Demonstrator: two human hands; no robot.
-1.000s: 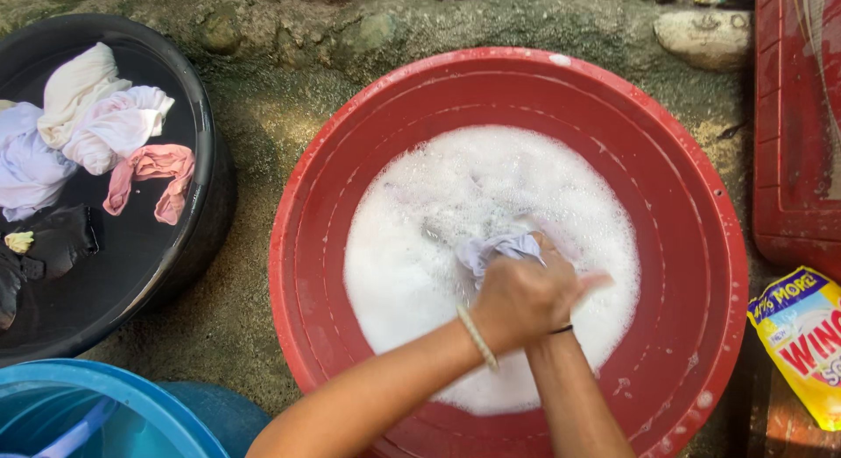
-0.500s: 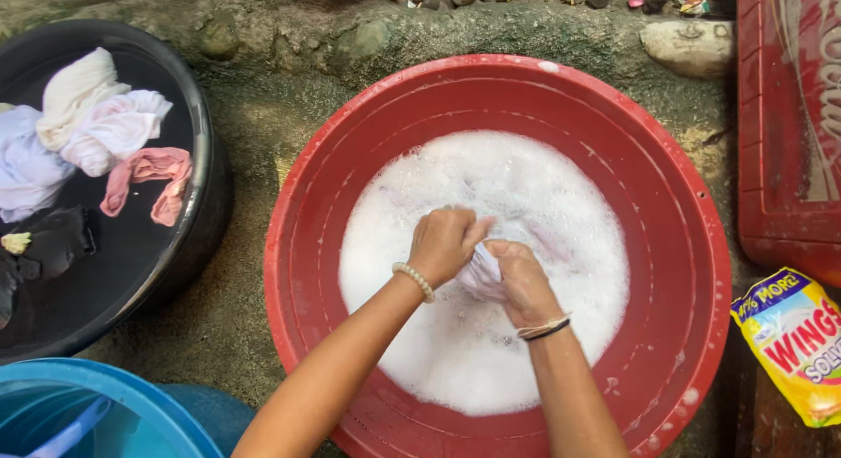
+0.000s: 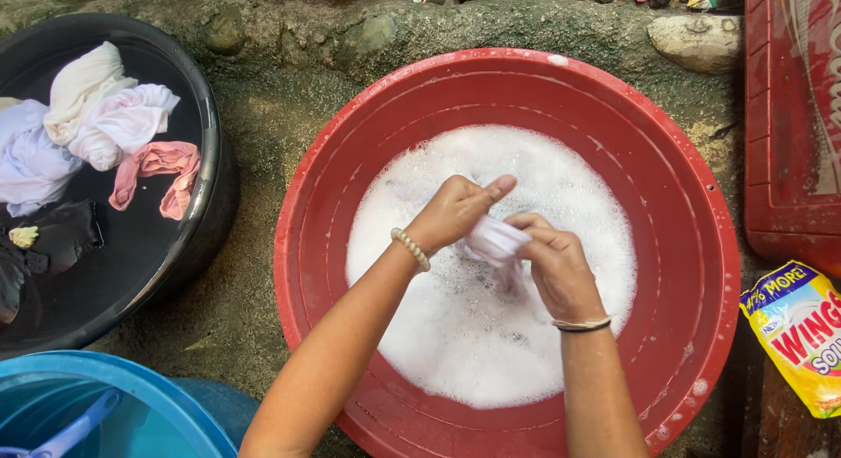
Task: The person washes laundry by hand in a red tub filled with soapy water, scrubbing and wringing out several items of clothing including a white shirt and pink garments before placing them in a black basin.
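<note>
A big red basin (image 3: pixel 666 151) sits on the ground, filled with white foamy water (image 3: pixel 455 335). Over its middle, my left hand (image 3: pixel 455 210) and my right hand (image 3: pixel 558 270) both grip a small pale lilac cloth (image 3: pixel 493 239), bunched between them just above the suds. The left thumb sticks out toward the right. A bead bracelet circles my left wrist and thin bands circle my right wrist.
At the left stands a black tub (image 3: pixel 166 248) holding white, pink and dark garments (image 3: pixel 123 125). A blue tub (image 3: pixel 131 410) is at the bottom left. At the right are a red crate (image 3: pixel 788 160) and a yellow detergent pouch (image 3: pixel 797 335). Stones line the far edge.
A second ago my hands were stacked low in the suds, rubbing the cloth. They have since come apart and risen toward the basin's middle, with the cloth held between them.
</note>
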